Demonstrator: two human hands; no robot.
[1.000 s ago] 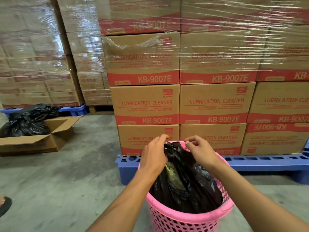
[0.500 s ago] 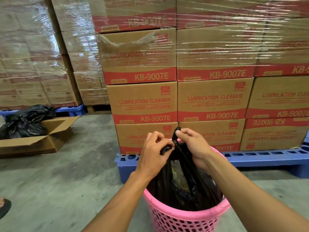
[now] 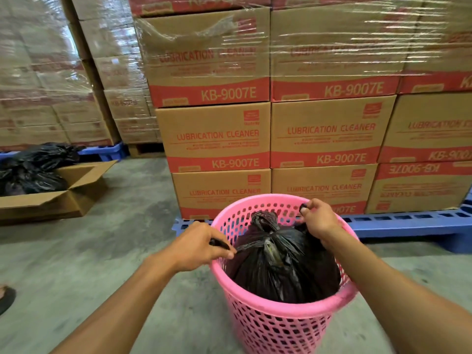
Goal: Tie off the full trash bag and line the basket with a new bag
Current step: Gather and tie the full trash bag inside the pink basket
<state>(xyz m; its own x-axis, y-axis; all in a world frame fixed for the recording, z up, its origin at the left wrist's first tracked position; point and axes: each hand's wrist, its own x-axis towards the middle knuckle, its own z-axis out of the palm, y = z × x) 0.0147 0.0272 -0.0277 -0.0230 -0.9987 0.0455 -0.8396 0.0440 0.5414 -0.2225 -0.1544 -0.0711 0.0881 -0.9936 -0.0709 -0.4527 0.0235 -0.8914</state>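
A full black trash bag (image 3: 281, 264) sits inside the pink perforated basket (image 3: 281, 325) on the concrete floor. The bag's top is gathered into a knot near the basket's middle. My left hand (image 3: 201, 245) is at the basket's left rim, pinching one stretched end of the bag and pulling it leftward. Over the right rim, my right hand (image 3: 318, 221) grips the other end of the bag. No new bag is visible in either hand.
Stacked cardboard cartons (image 3: 321, 129) wrapped in film stand on a blue pallet (image 3: 408, 226) just behind the basket. An open cardboard box (image 3: 63, 195) holding black bags (image 3: 35, 169) lies at the left. A dark shoe (image 3: 6, 298) shows at the left edge.
The hands were together above the bag's mouth; now they have drawn apart to the basket's rims, pulling the bag's ends tight into a knot. The bag top has dropped lower.
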